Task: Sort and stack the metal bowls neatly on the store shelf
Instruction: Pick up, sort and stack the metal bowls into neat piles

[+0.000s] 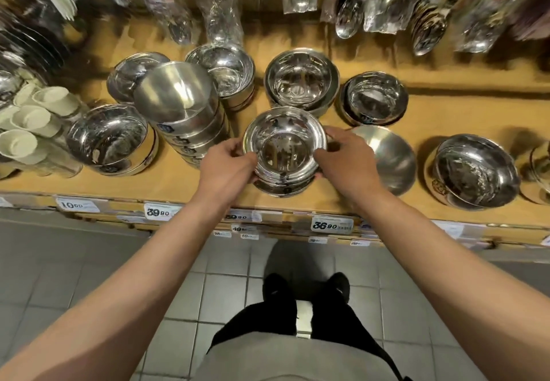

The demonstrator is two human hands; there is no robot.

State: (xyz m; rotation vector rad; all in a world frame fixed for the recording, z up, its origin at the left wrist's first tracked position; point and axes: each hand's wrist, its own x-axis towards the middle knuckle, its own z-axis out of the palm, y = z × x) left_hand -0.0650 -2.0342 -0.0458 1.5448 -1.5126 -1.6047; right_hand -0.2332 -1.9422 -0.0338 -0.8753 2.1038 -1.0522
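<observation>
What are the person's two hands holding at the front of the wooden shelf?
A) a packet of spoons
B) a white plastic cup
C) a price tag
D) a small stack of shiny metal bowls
D: the left hand and right hand grip opposite sides of the small stack of shiny metal bowls.

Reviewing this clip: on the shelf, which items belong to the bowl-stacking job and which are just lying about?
Job:
- small bowl stack gripped by left hand and right hand
- tall tilted stack
- overturned bowl
- other bowl stacks, e.g.

Lying about:
- cream plastic cups
- wrapped hanging spoons
- price tags
</observation>
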